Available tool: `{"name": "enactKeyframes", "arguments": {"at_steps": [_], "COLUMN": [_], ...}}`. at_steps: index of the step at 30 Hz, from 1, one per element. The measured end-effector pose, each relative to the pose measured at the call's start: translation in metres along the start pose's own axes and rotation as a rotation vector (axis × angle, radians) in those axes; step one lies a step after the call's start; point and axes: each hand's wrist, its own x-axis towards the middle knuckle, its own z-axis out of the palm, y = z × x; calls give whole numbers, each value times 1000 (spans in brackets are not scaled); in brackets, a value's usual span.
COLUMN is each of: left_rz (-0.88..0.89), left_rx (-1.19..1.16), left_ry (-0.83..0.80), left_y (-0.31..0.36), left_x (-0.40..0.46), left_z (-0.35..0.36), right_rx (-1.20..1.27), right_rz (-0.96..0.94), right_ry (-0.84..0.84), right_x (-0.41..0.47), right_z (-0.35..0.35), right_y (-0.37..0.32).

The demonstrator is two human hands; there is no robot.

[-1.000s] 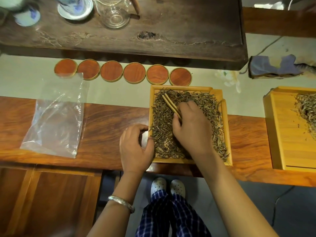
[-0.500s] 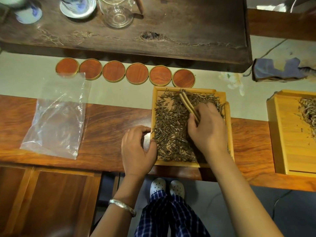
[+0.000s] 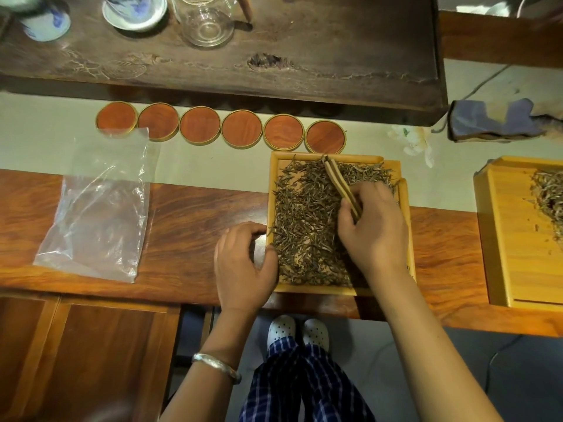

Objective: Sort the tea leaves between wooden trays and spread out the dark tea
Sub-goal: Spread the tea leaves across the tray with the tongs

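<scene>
A wooden counter [image 3: 182,214] carries a light wooden tray [image 3: 335,289] filled with dark tea leaves [image 3: 304,226] (spread almost wall to wall). A second tray [image 3: 511,239] at the right edge holds paler leaves [image 3: 548,196]. The right hand [image 3: 373,229] pinches bamboo tongs [image 3: 341,187] over the tea. The left hand [image 3: 243,266] grips the tray's left wall, fingers curled.

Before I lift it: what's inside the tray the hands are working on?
Dark tea leaves cover the wooden tray; the right hand, holding wooden tongs, hides its right part.
</scene>
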Motion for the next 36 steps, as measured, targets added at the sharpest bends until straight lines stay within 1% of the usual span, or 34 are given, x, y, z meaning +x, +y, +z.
{"name": "enactKeyframes", "arguments": {"at_steps": [2, 5, 9, 11, 16, 20, 24, 28, 30, 33, 36], "left_rz": [-1, 0, 5, 6, 1, -6, -7, -11, -9, -9, -8], "left_rx": [2, 2, 7, 9, 10, 14, 21, 18, 20, 13, 7], "left_ry": [2, -1, -3, -3, -1, 0, -1, -1, 0, 8, 16], "left_y": [0, 0, -2, -2, -2, -1, 0, 1, 1, 0, 0], "left_x": [0, 0, 0, 0, 0, 0, 0, 0, 0, 0, -1], "left_z": [0, 0, 1, 1, 1, 1, 0, 0, 0, 1, 1], "right_rx": [-33, -35, -50, -40, -42, 1, -17, 9, 12, -32, -31], "right_rz": [14, -22, -53, -55, -65, -34, -61, -62, -112, -145, -108], "right_ry": [-25, -60, -32, -14, -74, -47, -96, -43, -74, -171, -140], "right_x": [0, 1, 4, 2, -6, -8, -19, -31, -39, -46, -42], "right_z": [2, 10, 13, 10, 11, 5, 0, -15, -20, -19, -21], "right_y": [1, -10, -19, -18, -12, -5, 0, 9, 10, 11, 17]}}
